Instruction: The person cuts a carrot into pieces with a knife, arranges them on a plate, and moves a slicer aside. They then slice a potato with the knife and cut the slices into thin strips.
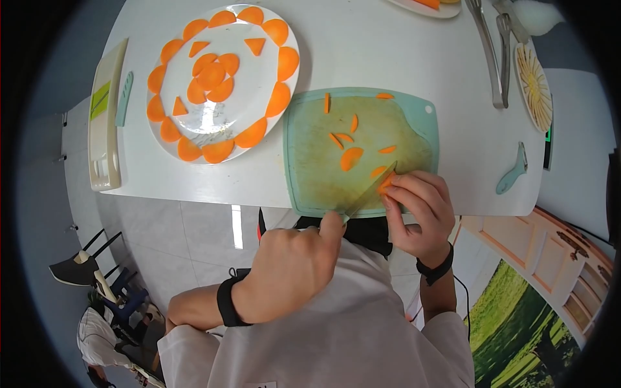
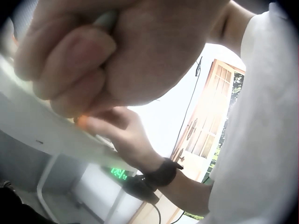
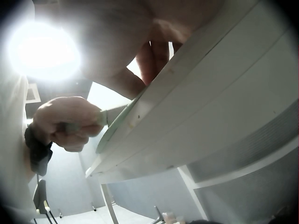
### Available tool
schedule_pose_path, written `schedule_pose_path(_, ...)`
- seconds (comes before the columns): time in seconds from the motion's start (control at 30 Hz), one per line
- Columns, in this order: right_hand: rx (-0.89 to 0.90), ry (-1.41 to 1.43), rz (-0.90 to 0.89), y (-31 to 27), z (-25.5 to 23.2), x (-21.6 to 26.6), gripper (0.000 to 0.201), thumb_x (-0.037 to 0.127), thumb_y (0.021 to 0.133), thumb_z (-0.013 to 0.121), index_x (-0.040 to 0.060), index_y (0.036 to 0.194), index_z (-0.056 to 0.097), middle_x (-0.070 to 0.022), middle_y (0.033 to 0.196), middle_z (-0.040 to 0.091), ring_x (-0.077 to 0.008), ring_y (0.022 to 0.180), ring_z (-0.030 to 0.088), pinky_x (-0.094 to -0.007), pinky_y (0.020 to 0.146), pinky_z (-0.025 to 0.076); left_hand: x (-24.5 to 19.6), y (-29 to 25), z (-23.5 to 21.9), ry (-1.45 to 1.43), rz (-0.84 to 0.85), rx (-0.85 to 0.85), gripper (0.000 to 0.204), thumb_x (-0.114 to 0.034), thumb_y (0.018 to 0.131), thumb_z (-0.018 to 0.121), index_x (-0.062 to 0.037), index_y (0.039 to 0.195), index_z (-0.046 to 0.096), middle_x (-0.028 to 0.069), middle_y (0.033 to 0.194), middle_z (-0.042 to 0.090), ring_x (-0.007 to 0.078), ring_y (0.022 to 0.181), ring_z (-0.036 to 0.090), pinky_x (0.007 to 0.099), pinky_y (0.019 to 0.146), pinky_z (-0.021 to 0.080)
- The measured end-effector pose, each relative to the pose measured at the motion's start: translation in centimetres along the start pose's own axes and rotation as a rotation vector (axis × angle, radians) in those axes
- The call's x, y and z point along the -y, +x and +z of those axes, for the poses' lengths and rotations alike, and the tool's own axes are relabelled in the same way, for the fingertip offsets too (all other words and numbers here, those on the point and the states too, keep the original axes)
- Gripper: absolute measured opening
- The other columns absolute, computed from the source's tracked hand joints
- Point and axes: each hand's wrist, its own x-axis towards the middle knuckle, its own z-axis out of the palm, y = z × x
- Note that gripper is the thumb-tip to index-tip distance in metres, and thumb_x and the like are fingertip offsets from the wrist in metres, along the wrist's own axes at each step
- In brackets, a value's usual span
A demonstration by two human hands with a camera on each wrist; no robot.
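Note:
My left hand grips a knife by its handle. Its blade slants across the lower right of a green cutting board. In the left wrist view the fingers curl round the pale handle end. My right hand pinches a small carrot piece at the board's near right, with the blade right beside the fingertips. Several thin carrot strips and a larger carrot slice lie on the board. The right wrist view hides the carrot behind the hand and the board's edge.
At the left, a white plate bears a ring of carrot half-slices, a carrot flower and triangles. Beyond it lie a slicer and a teal-handled tool. Tongs, a peeler and an oval plate are at the right.

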Motion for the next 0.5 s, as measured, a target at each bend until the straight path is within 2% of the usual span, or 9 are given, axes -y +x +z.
schedule_pose_path(0.2,0.005,-0.001,0.009,-0.05,-0.13,0.03,0.026,-0.006,0.072,0.078,0.0029,0.096,0.072,-0.0064,0.103,0.069,-0.0268,0.092,0.066,-0.0351,0.077,0.056,0.02,0.02,-0.60,-0.098,0.044,-0.050,0.020,-0.008,0.090,0.068,-0.0012,0.085,0.050,0.0075,0.048,0.050,0.0270,0.039,0.053,0.0380,0.040,0.040)
schedule_pose_path(0.5,-0.013,-0.014,-0.003,-0.15,0.05,-0.02,0.026,-0.005,0.073,0.078,0.0038,0.097,0.073,-0.0054,0.105,0.069,-0.0262,0.092,0.066,-0.0345,0.077,0.056,0.12,0.23,-0.43,-0.030,0.037,-0.053,0.018,-0.009,0.092,0.067,-0.0016,0.087,0.051,0.0065,0.048,0.051,0.0268,0.039,0.053,0.0374,0.040,0.040)
